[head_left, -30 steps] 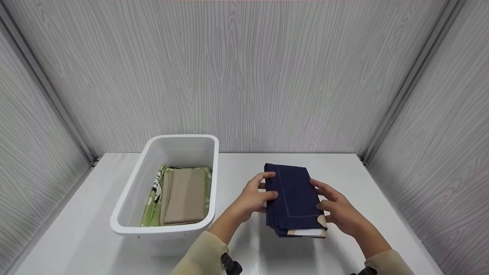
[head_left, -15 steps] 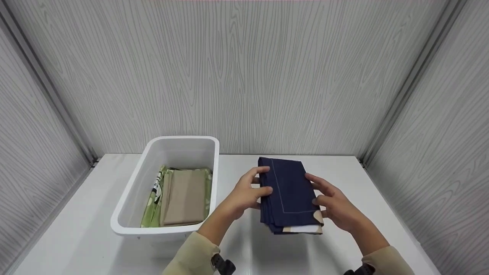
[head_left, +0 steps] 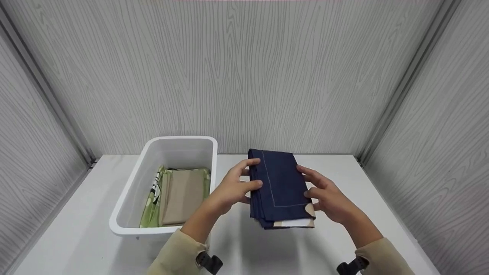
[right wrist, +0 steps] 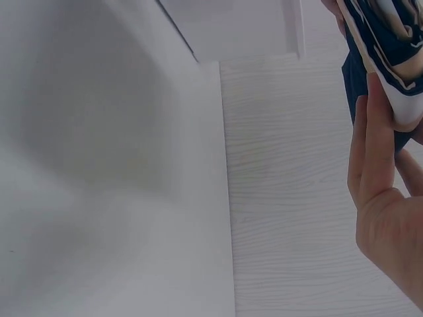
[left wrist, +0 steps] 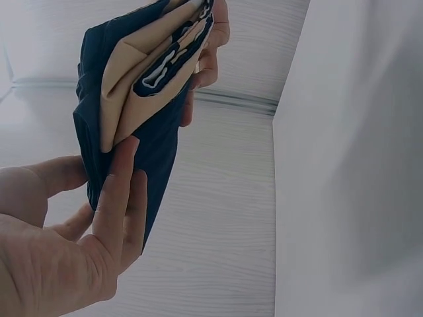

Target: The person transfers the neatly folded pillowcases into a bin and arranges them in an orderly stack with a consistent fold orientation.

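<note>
Between both hands, raised over the white table, is a folded navy cloth [head_left: 282,179] with a pale stitched line and beige and white layers at its near edge. My left hand [head_left: 233,189] grips its left side, thumb on top and other fingers reaching underneath. On the right side my right hand [head_left: 328,196] pinches the cloth the same way. From below, the left wrist view shows the beige inner folds [left wrist: 142,82] with fingers against them. In the right wrist view the layered navy and white edge [right wrist: 396,79] lies over the right fingers.
Left of the hands stands a white plastic tub [head_left: 128,191] holding a folded tan cloth [head_left: 185,196] and green patterned fabric [head_left: 151,208]. The white table [head_left: 336,244] is enclosed by grey wood-grain panels [head_left: 233,76] at the back and sides.
Both hands have carried the folded navy cloth left, toward the tub, and slightly farther up in the head view. The grip looks the same; the tub's contents have not moved.
</note>
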Available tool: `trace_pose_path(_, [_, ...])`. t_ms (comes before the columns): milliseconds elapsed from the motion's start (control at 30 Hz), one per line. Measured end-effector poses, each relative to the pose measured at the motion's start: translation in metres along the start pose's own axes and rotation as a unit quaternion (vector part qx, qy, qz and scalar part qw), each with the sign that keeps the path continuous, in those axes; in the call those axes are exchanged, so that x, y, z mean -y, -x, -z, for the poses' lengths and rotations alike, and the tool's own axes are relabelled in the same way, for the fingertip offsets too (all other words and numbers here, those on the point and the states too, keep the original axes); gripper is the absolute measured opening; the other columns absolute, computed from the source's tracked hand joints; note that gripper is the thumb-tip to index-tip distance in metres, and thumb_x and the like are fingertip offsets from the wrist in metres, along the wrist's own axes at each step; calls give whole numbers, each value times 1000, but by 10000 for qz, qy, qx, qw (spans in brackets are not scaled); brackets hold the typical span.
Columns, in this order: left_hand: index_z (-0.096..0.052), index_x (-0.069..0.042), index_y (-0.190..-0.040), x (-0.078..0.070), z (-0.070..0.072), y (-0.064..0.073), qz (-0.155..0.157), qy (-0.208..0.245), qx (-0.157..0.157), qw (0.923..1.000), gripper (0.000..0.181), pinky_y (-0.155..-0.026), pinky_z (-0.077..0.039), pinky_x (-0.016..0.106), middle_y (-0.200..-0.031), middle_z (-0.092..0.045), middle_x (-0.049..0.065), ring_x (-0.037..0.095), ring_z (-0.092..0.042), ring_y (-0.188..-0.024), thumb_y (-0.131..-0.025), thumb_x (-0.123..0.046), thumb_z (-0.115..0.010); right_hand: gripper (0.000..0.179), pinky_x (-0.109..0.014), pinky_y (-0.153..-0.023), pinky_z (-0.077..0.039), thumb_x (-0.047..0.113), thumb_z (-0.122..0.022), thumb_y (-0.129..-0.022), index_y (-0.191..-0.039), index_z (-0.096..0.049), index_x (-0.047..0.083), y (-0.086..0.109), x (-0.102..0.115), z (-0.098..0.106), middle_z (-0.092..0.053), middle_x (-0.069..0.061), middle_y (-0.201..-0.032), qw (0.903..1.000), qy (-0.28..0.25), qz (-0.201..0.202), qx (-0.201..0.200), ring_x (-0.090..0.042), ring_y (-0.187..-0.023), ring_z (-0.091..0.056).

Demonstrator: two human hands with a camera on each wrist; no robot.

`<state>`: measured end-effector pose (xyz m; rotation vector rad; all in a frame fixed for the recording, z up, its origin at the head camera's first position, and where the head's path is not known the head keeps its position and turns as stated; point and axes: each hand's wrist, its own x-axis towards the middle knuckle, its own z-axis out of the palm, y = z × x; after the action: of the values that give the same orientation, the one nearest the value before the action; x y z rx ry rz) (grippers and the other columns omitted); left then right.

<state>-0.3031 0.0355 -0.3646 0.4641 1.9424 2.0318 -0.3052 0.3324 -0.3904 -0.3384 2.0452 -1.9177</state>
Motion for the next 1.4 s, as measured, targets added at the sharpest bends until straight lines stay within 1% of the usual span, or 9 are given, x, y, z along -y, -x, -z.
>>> trace_pose_path(167, [-38, -15, -152, -10, 9, 7, -60, -37, -30, 10000, 63, -74, -60, 49, -138, -40, 24, 33, -66, -102, -95, -1, -61, 71, -54, -87, -56, 2, -55, -94, -157, -31, 24, -5, 7, -8, -28, -14, -155, 9999, -7, 41, 94, -35, -125, -54])
trace_pose_path(367, [-38, -15, -152, -16, 21, 14, -83, -117, -84, 9999, 63, -75, -60, 50, -140, -41, 24, 34, -66, -104, -95, -1, -61, 73, -55, -86, -56, 3, -58, -93, -157, -32, 25, -12, 12, -19, -28, -13, -156, 9998, 63, 65, 199, -36, -126, -55])
trace_pose_path(500, [-38, -14, -152, -18, 29, 14, -74, -188, -79, 9998, 64, -76, -60, 50, -141, -40, 24, 33, -65, -104, -95, -2, -63, 74, -55, -84, -57, 3, -60, -93, -157, -31, 25, -16, 16, -24, -28, -12, -156, 9995, 166, 96, 253, -37, -124, -57])
trace_pose_path(633, [-37, -13, -152, -17, 35, 15, -60, -104, -53, 9999, 65, -76, -60, 50, -141, -39, 25, 33, -64, -104, -94, 1, -63, 74, -54, -81, -58, 6, -64, -92, -156, -33, 26, -19, 19, -29, -31, -11, -155, 9988, 371, 166, 265, -36, -120, -60])
trace_pose_path(800, [-38, -9, -151, -15, 38, 14, -67, 7, -50, 10000, 65, -74, -61, 47, -138, -40, 26, 30, -64, -101, -93, 4, -63, 74, -47, -73, -60, 4, -66, -90, -155, -37, 25, -23, 21, -33, -35, -11, -149, 9975, 616, 300, 184, -33, -109, -65])
trace_pose_path(967, [-40, -9, -150, -17, 38, 14, -73, -119, -142, 9998, 64, -70, -61, 44, -133, -42, 26, 28, -66, -96, -93, 7, -62, 74, -35, -62, -59, -1, -65, -89, -155, -37, 20, -27, 22, -37, -36, -14, -146, 9942, 921, 509, 199, -29, -98, -67])
trace_pose_path(1033, [-40, -9, -150, -18, 38, 15, -59, -183, -192, 9996, 64, -69, -61, 44, -132, -43, 25, 27, -66, -95, -92, 8, -61, 75, -32, -61, -58, -2, -65, -88, -155, -37, 18, -28, 23, -40, -36, -14, -146, 9930, 1011, 585, 192, -28, -95, -67])
trace_pose_path(1267, [-41, -9, -150, -22, 39, 16, -52, -386, -373, 9985, 62, -70, -61, 44, -132, -43, 23, 27, -67, -95, -93, 7, -60, 75, -33, -65, -59, -1, -66, -85, -153, -41, 18, -31, 28, -52, -38, -14, -148, 9868, 1453, 701, -129, -25, -88, -67])
trace_pose_path(1400, [-40, -9, -150, -22, 44, 17, -18, -467, -394, 9981, 62, -68, -61, 43, -134, -43, 23, 28, -67, -96, -93, 5, -61, 75, -34, -65, -59, -1, -67, -84, -153, -42, 18, -33, 30, -57, -39, -13, -147, 9877, 1393, 683, -173, -26, -88, -68])
